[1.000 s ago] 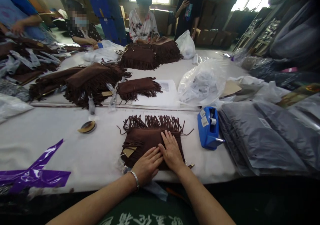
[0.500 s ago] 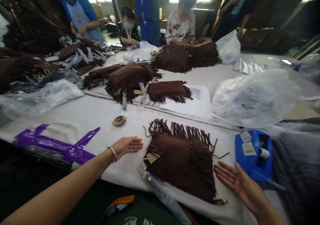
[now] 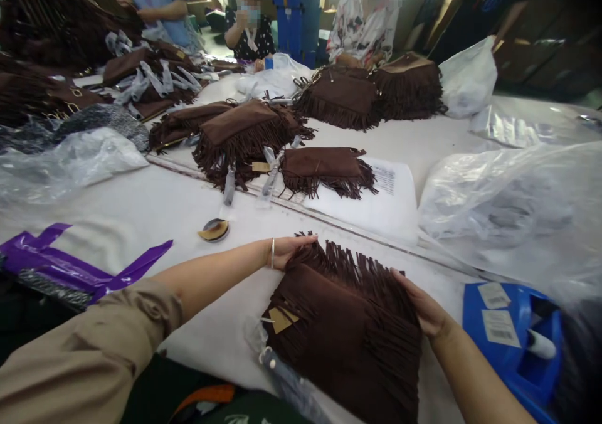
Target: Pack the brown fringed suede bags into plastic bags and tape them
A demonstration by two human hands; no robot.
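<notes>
A dark brown suede fringed bag [image 3: 338, 330] lies on the white table cover [image 3: 141, 217] right in front of me. My left hand [image 3: 291, 250], wearing a silver bangle, reaches the fringe at the bag's upper left, fingers extended. My right hand [image 3: 421, 305] holds the bag's right edge, its fingers curled over the fringe. A small cardboard tag [image 3: 282, 319] sits on the bag's left side. A clear plastic sleeve [image 3: 282, 367] sticks out from under the bag's lower left and partly hides beneath it.
A blue tape dispenser [image 3: 512, 342] stands close to the right of my right hand. Beyond it lies a large clear plastic bag [image 3: 508, 211]. Several more fringed bags [image 3: 244, 135] lie further along the table, and co-workers [image 3: 249, 22] sit at the far side.
My hands, apart and off the bag half a second ago and pressed flat on it a second ago, are now at its upper left and right edges. My view has also shifted.
</notes>
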